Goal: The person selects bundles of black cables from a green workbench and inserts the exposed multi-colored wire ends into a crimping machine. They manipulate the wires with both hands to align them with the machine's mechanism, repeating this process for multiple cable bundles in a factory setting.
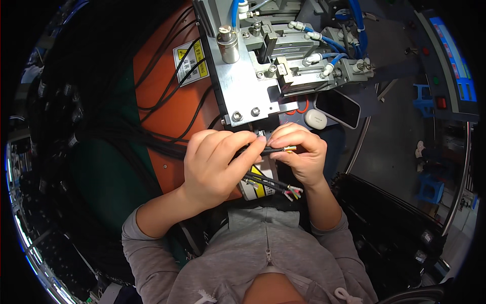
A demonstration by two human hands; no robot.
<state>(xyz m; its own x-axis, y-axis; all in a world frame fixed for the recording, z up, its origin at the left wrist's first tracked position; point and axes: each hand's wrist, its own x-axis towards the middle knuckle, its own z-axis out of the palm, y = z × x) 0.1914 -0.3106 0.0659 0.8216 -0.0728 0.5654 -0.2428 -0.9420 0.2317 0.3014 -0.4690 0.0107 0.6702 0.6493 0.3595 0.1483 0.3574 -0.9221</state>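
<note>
Below the lower edge of the metal fixture plate [238, 86], both hands meet at the centre of the view. The left hand [215, 164] has its fingers [248, 147] curled shut around a black cable [268, 150], gripping it from the 9 o'clock side. The right hand [301, 154] pinches the same cable from 3 o'clock, fingers closed on it just beside its stripped end, where coloured wire tips [289, 148] show between thumb and forefinger. The cable runs nearly level between the two hands, just under the plate's bottom edge.

A second group of black leads [273, 185] hangs at 6 o'clock of the hands, its coloured ends [293, 192] lying over a yellow-and-white label (print not reproduced).

Clearances: at 12 o'clock the plate and the pneumatic assembly [304, 66] with blue air hoses [354, 20] close off the room directly above the hands. At 9 to 10 o'clock a thick bundle of black cables [126, 137] crosses the orange panel [162, 101]. At 1 o'clock a dark phone [338, 108] and a small white case [316, 118] lie on the bench, near the right hand but not touching it. The grey sleeves [253, 253] fill the 6 o'clock edge.
</note>
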